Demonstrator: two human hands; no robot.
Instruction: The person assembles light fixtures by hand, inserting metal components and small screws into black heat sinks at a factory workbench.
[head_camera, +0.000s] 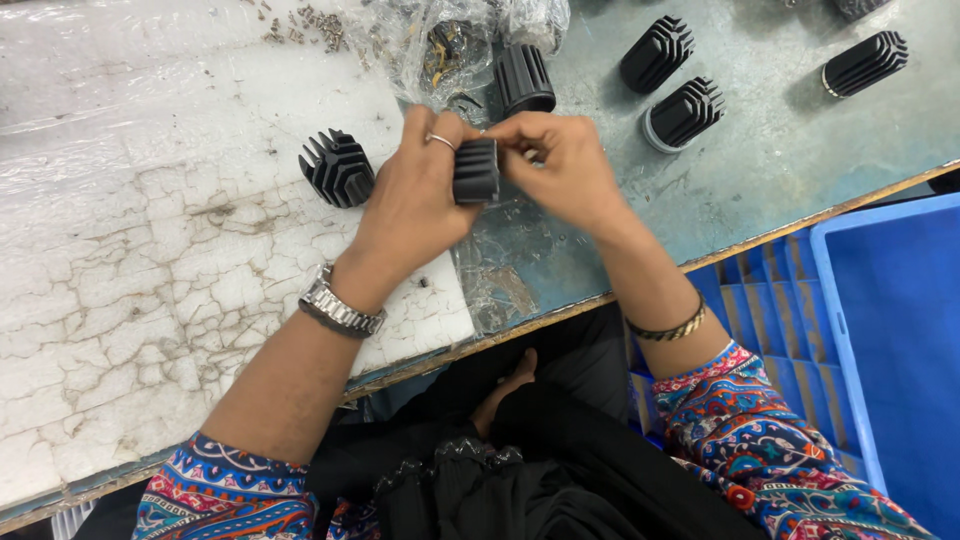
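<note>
Holding 1 black finned cylinder (476, 170): left hand (415, 200) clamped around it, right hand (560, 165) fingers pinched at its end. I count 6 finned pieces beyond my fingers.

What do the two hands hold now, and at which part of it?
One black finned cylinder: the left hand grips its left side, and the right hand pinches its right end with the fingertips.
</note>
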